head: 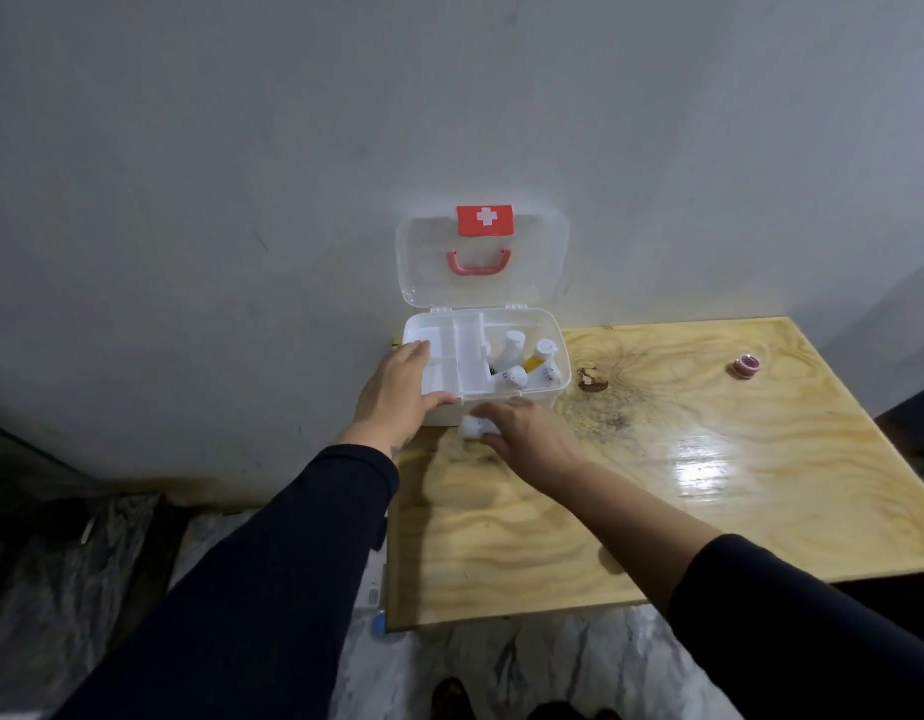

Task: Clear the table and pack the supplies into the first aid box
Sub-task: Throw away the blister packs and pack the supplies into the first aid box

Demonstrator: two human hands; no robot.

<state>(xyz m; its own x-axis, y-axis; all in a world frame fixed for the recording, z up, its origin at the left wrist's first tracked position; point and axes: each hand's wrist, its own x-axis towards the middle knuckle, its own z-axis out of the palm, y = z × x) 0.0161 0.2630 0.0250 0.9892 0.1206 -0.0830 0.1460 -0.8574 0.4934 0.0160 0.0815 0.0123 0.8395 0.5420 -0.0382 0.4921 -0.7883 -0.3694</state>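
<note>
Head view: first aid box (545, 324) holds bottles (514, 345); left fingers (442, 400) grip its tray (449, 356), right fingers (493, 410) clutch white item (473, 426).

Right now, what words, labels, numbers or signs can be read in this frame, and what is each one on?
White cross on a red patch: on the open lid of the first aid box; a sign, no letters.
Dark print on the white bottles inside the box: too small and blurred to read.
Small red and white roll on the table: no marking legible.
No readable words or numbers anywhere.
</note>
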